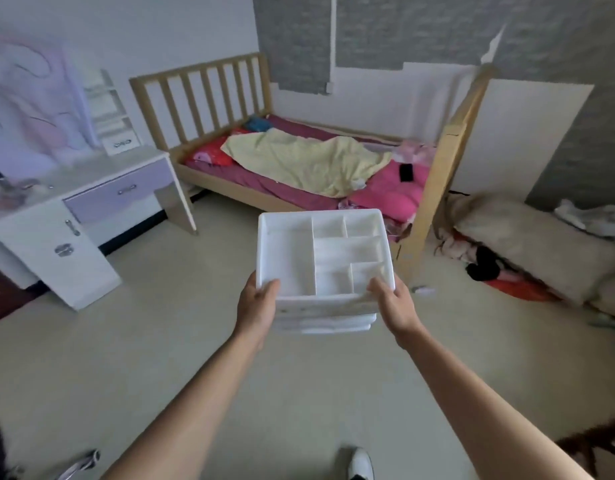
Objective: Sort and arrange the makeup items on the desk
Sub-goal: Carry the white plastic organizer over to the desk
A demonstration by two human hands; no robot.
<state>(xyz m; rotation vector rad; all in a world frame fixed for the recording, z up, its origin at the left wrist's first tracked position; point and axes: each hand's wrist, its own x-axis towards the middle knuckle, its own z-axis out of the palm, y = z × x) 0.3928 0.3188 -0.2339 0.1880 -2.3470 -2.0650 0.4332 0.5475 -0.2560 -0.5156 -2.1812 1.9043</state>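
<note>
I carry a white plastic organizer with several empty compartments on top and drawer fronts below, held out in front of me above the floor. My left hand grips its near left corner, thumb over the rim. My right hand grips the near right corner the same way. The white desk with a lilac drawer stands at the left. Small makeup items lie blurred on its top at the far left.
A wooden bed with a yellow blanket and pink bedding stands straight ahead. Pillows and clothes are piled on the floor at the right. A small white shelf unit stands on the desk. Pale open floor lies between me and the desk.
</note>
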